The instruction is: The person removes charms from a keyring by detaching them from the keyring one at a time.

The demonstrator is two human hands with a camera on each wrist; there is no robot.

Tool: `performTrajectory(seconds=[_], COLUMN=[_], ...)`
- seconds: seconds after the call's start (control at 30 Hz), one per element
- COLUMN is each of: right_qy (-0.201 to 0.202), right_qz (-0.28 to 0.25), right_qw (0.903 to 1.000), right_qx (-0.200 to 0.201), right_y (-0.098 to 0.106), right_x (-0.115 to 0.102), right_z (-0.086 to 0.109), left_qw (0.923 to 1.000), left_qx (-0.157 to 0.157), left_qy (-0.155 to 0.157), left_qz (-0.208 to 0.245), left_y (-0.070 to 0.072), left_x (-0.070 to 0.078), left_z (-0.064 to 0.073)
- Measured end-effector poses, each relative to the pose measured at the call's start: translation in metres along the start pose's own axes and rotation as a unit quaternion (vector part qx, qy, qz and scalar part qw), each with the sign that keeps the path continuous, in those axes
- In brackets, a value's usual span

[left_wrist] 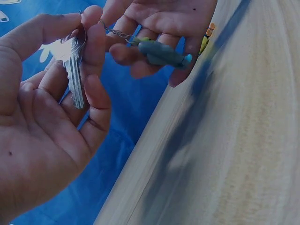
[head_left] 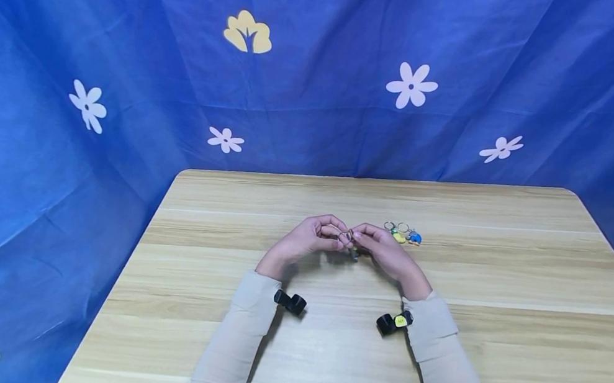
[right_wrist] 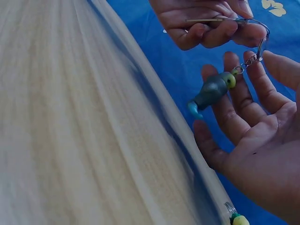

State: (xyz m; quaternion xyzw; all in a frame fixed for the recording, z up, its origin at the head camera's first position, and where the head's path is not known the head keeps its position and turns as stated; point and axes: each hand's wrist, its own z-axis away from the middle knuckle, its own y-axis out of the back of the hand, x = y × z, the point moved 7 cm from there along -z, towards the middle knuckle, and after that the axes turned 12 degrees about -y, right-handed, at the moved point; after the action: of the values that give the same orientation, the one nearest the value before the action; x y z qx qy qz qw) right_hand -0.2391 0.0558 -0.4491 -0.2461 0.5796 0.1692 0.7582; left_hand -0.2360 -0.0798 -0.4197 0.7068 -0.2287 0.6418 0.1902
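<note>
Both hands meet above the table and hold one keychain between them. My left hand (head_left: 307, 238) pinches the metal key ring (right_wrist: 265, 33) with thumb and index finger, and a silver key (left_wrist: 73, 77) hangs from it over the curled fingers. On the other side of the ring, my right hand (head_left: 385, 249) pinches it near where the short chain (left_wrist: 117, 33) joins. From that chain dangles a small grey-green bird charm (right_wrist: 213, 91) with a yellow-green head and a light blue tip, in front of the right fingers.
Past the right hand, two more keychains lie on the wooden table (head_left: 530, 258): one with a yellow charm (head_left: 400, 238), one with a blue charm (head_left: 415, 236). A blue curtain (head_left: 315, 111) with flower prints hangs behind the table and along its left side.
</note>
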Motion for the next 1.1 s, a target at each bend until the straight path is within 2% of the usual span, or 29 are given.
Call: performTrajectory(seconds=[0.23,0.43,0.7,1.1], right_qy=[-0.008,-0.009,0.0,0.022], right_qz=[-0.013,-0.032,-0.031,-0.025], right_qw=[0.9999,0.9993,0.9995,0.9992], right_qx=[0.001,-0.018,-0.009,-0.023], right_y=[-0.002,-0.004,0.001,0.001], right_x=[0.0,0.0,-0.004,-0.013], right_z=[0.001,0.002,0.005,0.01], left_qw=[0.9999,0.9998,0.9992,0.9989], left_qx=[0.001,0.006,0.018,0.018], left_qy=[0.005,0.015,0.028,0.018], left_qz=[0.009,-0.011,-0.024,-0.039], left_y=[0.0,0.004,0.006,0.005], left_x=[0.001,-0.001,-0.001,0.001], left_z=[0.001,0.002,0.001,0.001])
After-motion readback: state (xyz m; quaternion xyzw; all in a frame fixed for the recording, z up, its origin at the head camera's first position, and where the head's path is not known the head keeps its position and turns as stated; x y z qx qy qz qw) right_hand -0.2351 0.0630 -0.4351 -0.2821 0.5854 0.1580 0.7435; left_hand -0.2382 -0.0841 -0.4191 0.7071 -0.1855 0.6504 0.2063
